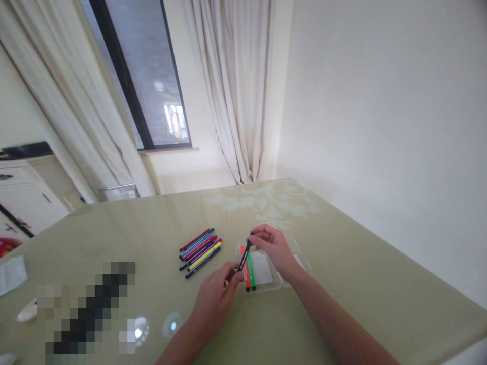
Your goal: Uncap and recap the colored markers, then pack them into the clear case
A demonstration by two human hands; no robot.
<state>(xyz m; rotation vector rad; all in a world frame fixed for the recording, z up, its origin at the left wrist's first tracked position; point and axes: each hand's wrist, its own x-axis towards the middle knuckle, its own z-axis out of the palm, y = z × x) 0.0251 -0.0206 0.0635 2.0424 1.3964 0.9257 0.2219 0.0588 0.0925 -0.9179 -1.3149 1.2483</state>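
Note:
Between my two hands a black marker [244, 255] is held at a slant. My left hand [217, 290] pinches its lower end, and my right hand [271, 245] grips its upper end. Below the marker lies an open clear plastic case [276, 288], partly covered by my right hand and forearm. Inside it, along the left side, are an orange marker [247, 282] and a green marker [251, 274], side by side, with a white sheet [262, 268] to their right. Left of the case, several markers [200, 252] in mixed colours lie slanted in a loose row.
Everything rests on a pale green table [152, 238]. At its left are a folded light cloth [13, 274], a white object [28, 310] and a blurred dark patch [93, 309]. Behind the table hang curtains [243, 76] by a window; a white wall [380, 101] borders the right side.

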